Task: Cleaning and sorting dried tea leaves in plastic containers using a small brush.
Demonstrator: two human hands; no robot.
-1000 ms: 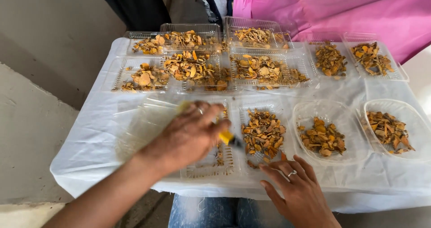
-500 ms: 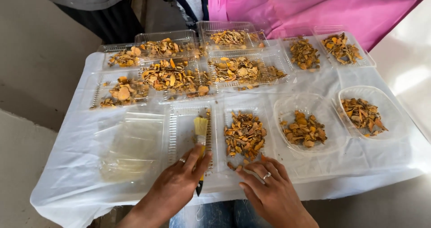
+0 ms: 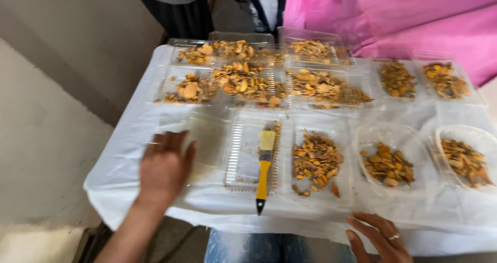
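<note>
left hand [image 3: 164, 165]: bare, no sleeve | right hand [image 3: 380, 237]: silver ring on one finger | legs: blue jeans

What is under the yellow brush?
The yellow brush lies on a clear, ribbed plastic tray that looks nearly empty, with a few orange-brown bits along its edge. Its black handle tip sticks out over the white table cover. Whatever sits directly beneath the brush is hidden.

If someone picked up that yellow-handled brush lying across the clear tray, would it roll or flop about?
Probably not. The brush has a flat yellow handle, so it looks unlikely to roll. It appears rigid; only the pale bristles would bend. It seems light, but it rests partly on the thin clear tray, which may shift or flex if nudged. Neither the left hand nor the right hand holds it.
</note>
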